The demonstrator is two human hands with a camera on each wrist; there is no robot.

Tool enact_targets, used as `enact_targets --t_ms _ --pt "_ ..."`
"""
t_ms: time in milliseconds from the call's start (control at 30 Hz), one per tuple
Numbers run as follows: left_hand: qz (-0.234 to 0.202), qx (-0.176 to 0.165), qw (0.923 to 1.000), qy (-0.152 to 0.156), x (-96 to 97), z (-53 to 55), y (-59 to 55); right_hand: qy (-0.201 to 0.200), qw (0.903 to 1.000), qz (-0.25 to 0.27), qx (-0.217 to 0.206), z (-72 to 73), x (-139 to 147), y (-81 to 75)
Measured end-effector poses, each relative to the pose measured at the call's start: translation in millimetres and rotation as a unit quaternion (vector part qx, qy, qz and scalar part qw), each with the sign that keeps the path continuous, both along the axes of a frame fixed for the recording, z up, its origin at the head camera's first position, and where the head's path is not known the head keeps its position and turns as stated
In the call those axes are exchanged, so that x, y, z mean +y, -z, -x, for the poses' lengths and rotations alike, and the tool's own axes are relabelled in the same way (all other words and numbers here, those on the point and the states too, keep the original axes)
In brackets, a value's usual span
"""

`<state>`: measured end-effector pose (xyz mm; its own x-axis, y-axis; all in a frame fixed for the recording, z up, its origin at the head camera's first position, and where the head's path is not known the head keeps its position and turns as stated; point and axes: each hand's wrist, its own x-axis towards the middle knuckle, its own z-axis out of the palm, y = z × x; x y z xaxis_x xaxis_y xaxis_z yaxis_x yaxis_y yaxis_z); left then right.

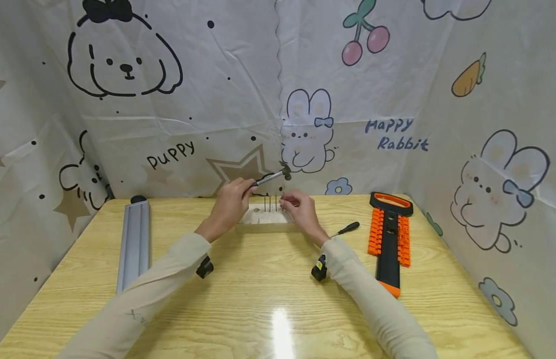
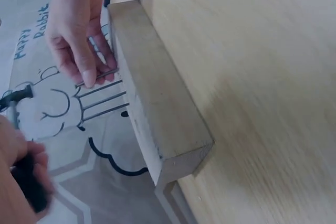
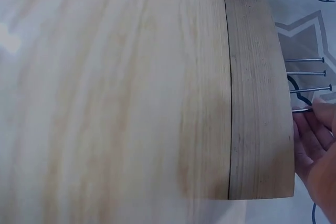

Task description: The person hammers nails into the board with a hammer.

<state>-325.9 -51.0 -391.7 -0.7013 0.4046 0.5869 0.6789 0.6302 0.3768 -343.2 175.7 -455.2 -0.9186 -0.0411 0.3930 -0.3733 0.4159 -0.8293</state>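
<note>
My left hand (image 1: 233, 202) grips a hammer (image 1: 272, 176) by its dark handle, with the metal head raised above the wooden block (image 1: 266, 227). Three nails (image 3: 310, 73) stand in a row in the top face of the block. Beside them, my right hand (image 1: 302, 212) pinches another nail (image 3: 302, 110) between thumb and fingers, its lower end at the block's top. In the left wrist view the hammer head (image 2: 20, 96) shows at the left, apart from the nails. The right hand's fingers cover part of the pinched nail.
A screwdriver (image 1: 348, 228) lies right of the block. Farther right is a black and orange tool (image 1: 388, 244); a grey metal piece (image 1: 134, 244) lies at the left. A dark wrist device (image 1: 320, 268) shows by the right sleeve. Printed cloth (image 1: 242, 109) hangs behind the table (image 1: 242, 309).
</note>
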Motion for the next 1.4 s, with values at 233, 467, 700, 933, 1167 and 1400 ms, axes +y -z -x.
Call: enact_targets --t_ms 233,467,700,933,1167,1400 --pt "0.041 -0.043 0.9981 -0.012 -2.2 -1.3 4.2 -0.006 0.9996 0.015 -0.023 -0.7 2.2 1.2" --pt "0.020 -0.009 0.9998 -0.004 -2.2 -3.1 -1.4 -0.001 1.0000 0.004 -0.005 -1.1 1.5 1.6" --pt "0.053 -0.004 0.9986 0.002 3.2 -4.8 -0.5 0.007 0.9999 0.010 -0.012 -1.0 4.3 2.0" --pt "0.052 -0.014 0.9983 -0.019 0.6 -6.3 -1.3 -0.002 0.9997 0.003 -0.023 -1.0 5.1 2.9" --pt "0.015 -0.029 0.9994 -0.012 -0.9 -7.7 -3.5 -0.007 0.9995 0.005 -0.032 -1.2 5.7 3.8" --pt "0.095 -0.030 0.9950 -0.010 -2.5 -7.9 -3.8 -0.015 0.9994 0.008 -0.029 -0.9 4.6 6.0"
